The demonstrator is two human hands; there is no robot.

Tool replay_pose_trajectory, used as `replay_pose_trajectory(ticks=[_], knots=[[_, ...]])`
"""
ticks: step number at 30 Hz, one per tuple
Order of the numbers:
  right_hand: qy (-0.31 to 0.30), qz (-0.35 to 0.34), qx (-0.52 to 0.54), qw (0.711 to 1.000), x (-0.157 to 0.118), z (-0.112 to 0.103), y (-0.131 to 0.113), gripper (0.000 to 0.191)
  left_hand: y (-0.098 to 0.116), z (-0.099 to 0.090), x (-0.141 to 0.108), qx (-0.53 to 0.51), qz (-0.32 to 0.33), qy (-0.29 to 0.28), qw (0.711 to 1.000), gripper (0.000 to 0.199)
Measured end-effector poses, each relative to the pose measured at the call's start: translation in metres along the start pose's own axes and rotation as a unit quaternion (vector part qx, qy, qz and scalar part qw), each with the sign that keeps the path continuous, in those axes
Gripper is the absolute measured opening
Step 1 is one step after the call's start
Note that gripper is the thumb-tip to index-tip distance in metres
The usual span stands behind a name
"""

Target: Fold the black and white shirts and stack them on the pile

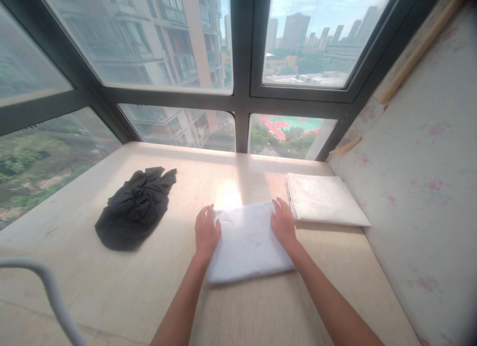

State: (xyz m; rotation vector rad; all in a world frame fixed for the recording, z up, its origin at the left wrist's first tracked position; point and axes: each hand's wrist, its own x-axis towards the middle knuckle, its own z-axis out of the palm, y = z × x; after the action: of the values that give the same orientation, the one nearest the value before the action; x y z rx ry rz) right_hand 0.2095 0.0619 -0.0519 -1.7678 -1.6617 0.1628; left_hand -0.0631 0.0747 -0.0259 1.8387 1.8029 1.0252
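Note:
A folded white cloth (251,246) forms a neat rectangle in front of me on the wooden surface. My left hand (207,231) grips its left edge near the far corner, thumb against the cloth and fingers curled along the side. On the opposite edge, my right hand (283,222) holds the far right corner in the same way. The undersides of the fingers are hidden. Off to the left lies a crumpled black cloth (136,209), bunched and twisted in its middle. Beyond my right hand rests a second folded cloth, off-white (326,199), apart from the first.
The pale wooden surface (238,311) runs up to dark-framed windows (242,122). A flower-patterned wall (421,187) bounds the right side, close to the off-white folded cloth. A curved grey-white tube (48,286) rises at the lower left. Sunlight glares beyond the white cloth.

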Motion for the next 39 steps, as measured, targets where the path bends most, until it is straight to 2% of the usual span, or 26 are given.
replay_pose_trajectory(ticks=[3,5,7,10,15,21,24,27,30,32,34,36,39], knots=[[-0.063,-0.089,-0.094,0.99,-0.014,0.001,-0.006,0.046,0.016,0.007,-0.023,0.097,0.088,-0.045,0.99,0.05],[-0.116,-0.096,-0.128,0.98,-0.019,0.002,-0.009,0.047,0.021,0.012,-0.034,0.18,0.136,-0.096,0.969,0.052],[-0.152,-0.08,-0.146,0.974,-0.022,0.003,-0.011,0.049,0.02,0.015,-0.038,0.229,0.144,-0.128,0.954,0.055],[-0.175,-0.066,-0.153,0.97,-0.022,0.001,-0.013,0.051,0.015,0.016,-0.039,0.251,0.136,-0.139,0.948,0.057],[-0.166,-0.065,-0.144,0.973,-0.039,-0.011,-0.013,0.049,0.016,0.013,-0.054,0.261,0.14,-0.137,0.945,0.057],[-0.123,-0.074,-0.125,0.982,-0.094,-0.032,-0.001,0.049,0.021,0.013,-0.107,0.241,0.151,-0.145,0.948,0.057],[-0.078,-0.06,-0.089,0.991,-0.119,-0.044,0.007,0.05,0.023,0.013,-0.129,0.187,0.141,-0.113,0.966,0.058],[-0.021,-0.003,-0.031,0.999,-0.138,-0.058,0.016,0.05,0.02,0.006,-0.142,0.082,0.067,-0.053,0.993,0.063],[0.001,0.113,0.044,0.993,-0.157,-0.076,0.029,0.05,0.012,-0.011,-0.146,-0.053,-0.086,-0.072,0.992,0.07],[-0.019,0.2,0.094,0.975,-0.169,-0.087,0.037,0.051,0.005,-0.025,-0.147,-0.14,-0.199,-0.11,0.964,0.076],[-0.055,0.265,0.133,0.953,-0.179,-0.096,0.043,0.048,0.001,-0.038,-0.15,-0.198,-0.281,-0.143,0.928,0.075],[-0.094,0.285,0.162,0.94,-0.186,-0.101,0.043,0.042,0.0,-0.047,-0.155,-0.232,-0.325,-0.182,0.899,0.063],[-0.136,0.267,0.129,0.945,-0.188,-0.101,0.032,0.033,0.006,-0.049,-0.164,-0.26,-0.344,-0.243,0.869,0.052]])
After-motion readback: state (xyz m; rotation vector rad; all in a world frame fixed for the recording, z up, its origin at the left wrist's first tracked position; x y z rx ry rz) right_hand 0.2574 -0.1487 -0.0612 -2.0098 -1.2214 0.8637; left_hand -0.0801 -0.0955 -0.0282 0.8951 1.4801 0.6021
